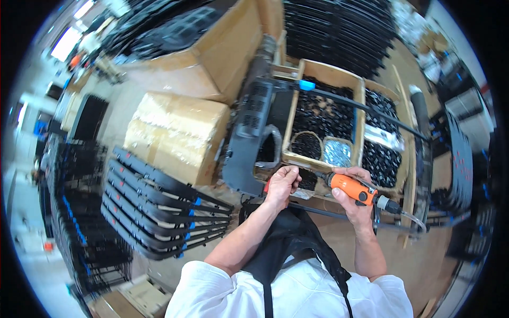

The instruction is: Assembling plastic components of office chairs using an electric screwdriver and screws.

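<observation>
My right hand (pixel 354 206) is wrapped round an orange power screwdriver (pixel 351 188), its bit end pointing left. A clear hose (pixel 416 219) runs from the tool's black rear end. Opposite the bit, my left hand (pixel 283 184) is closed with the fingertips pinched together; what they hold, if anything, is too small to make out. Left of that hand stands a long dark plastic panel (pixel 248 124) with vent slots, its lower end curving in close to the fingers. A dark bar (pixel 366 107) with a blue piece crosses above the parts bins.
A wooden divided bin (pixel 359 119) holds many small black parts and a box of silvery pieces (pixel 337 151). Left are a taped carton (pixel 164 130) and stacked curved black panels (pixel 154 204). More black panels (pixel 339 34) are piled behind; a dark upright post (pixel 419 114) stands right.
</observation>
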Demonstrator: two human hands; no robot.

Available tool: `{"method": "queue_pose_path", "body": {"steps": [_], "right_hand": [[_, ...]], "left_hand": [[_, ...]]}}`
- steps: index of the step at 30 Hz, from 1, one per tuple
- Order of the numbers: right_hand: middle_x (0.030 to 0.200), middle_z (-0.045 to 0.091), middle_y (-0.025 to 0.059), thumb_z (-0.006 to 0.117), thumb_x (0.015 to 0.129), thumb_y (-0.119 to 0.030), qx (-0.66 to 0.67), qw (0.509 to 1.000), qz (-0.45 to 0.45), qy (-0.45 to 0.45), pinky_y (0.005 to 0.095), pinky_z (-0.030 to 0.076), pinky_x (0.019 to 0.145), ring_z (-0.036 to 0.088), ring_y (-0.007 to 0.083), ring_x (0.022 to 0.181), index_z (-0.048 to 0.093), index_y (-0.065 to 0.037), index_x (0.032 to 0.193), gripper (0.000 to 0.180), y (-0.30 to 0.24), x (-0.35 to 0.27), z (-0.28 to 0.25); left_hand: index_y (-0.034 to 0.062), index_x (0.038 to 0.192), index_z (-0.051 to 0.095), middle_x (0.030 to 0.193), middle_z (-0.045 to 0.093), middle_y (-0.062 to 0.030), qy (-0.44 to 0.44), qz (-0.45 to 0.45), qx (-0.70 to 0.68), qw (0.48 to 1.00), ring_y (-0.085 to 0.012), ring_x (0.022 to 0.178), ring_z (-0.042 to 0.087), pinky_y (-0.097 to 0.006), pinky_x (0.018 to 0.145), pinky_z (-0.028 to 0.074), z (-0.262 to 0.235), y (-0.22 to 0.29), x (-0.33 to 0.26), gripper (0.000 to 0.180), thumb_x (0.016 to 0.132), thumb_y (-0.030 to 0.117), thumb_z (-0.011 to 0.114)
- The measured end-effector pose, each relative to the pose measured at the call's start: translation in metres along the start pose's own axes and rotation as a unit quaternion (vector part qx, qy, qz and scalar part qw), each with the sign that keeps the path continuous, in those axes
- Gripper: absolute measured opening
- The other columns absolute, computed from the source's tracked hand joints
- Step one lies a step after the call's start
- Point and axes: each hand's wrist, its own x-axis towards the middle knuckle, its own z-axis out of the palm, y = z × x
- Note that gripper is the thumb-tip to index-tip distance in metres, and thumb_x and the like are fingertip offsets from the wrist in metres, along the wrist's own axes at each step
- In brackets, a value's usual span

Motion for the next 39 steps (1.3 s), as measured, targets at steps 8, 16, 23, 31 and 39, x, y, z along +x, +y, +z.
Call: {"method": "queue_pose_path", "body": {"steps": [8, 16, 23, 31, 39], "right_hand": [[0.132, 0.069, 0.0195, 0.081, 0.091, -0.010, 0.049, 0.995, 0.022, -0.085, 0.0413, 0.053, 0.109, 0.066, 0.0244, 0.122, 0.054, -0.001, 0.135, 0.052, 0.006, 0.054, 0.054], [0.132, 0.068, 0.0160, 0.080, 0.092, -0.010, 0.041, 0.989, 0.040, -0.137, 0.0408, 0.051, 0.112, 0.065, 0.0236, 0.125, 0.055, -0.002, 0.137, 0.052, 0.022, 0.101, 0.111], [0.133, 0.069, 0.0176, 0.080, 0.091, -0.009, -0.021, 0.987, 0.068, -0.146, 0.0412, 0.052, 0.110, 0.066, 0.0245, 0.124, 0.054, -0.001, 0.137, 0.053, 0.026, 0.142, 0.150], [0.132, 0.069, 0.0179, 0.080, 0.090, -0.004, -0.058, 0.980, 0.112, -0.150, 0.0417, 0.053, 0.110, 0.066, 0.0257, 0.125, 0.054, -0.001, 0.137, 0.053, 0.021, 0.188, 0.191], [0.132, 0.070, 0.0175, 0.082, 0.088, -0.005, -0.105, 0.970, 0.141, -0.167, 0.0413, 0.053, 0.109, 0.067, 0.0253, 0.123, 0.056, -0.001, 0.135, 0.054, 0.021, 0.218, 0.217]], "left_hand": [[0.0085, 0.114, 0.067, 0.092, 0.069, 0.0009, 0.034, 0.030, -0.171, 0.984, -0.0087, 0.068, 0.056, -0.022, 0.056, 0.043, -0.031, 0.040, -0.027, 0.020, 0.110, 0.028, 0.062], [0.0092, 0.105, 0.062, 0.081, 0.059, 0.0032, 0.000, -0.017, -0.336, 0.942, -0.0081, 0.063, 0.050, -0.022, 0.050, 0.038, -0.054, 0.086, 0.005, 0.025, 0.110, 0.034, 0.062], [0.0068, 0.114, 0.065, 0.085, 0.060, 0.0003, -0.035, -0.040, -0.390, 0.919, -0.0101, 0.067, 0.053, -0.023, 0.053, 0.041, -0.084, 0.112, 0.044, 0.023, 0.111, 0.029, 0.060], [0.0089, 0.116, 0.066, 0.087, 0.061, 0.0005, -0.088, -0.071, -0.467, 0.877, -0.0118, 0.071, 0.055, -0.024, 0.057, 0.043, -0.110, 0.132, 0.072, 0.022, 0.110, 0.030, 0.062], [0.0083, 0.118, 0.066, 0.087, 0.061, 0.0010, -0.086, -0.083, -0.480, 0.869, -0.0103, 0.070, 0.054, -0.023, 0.056, 0.041, -0.123, 0.143, 0.083, 0.027, 0.110, 0.033, 0.062]]}}
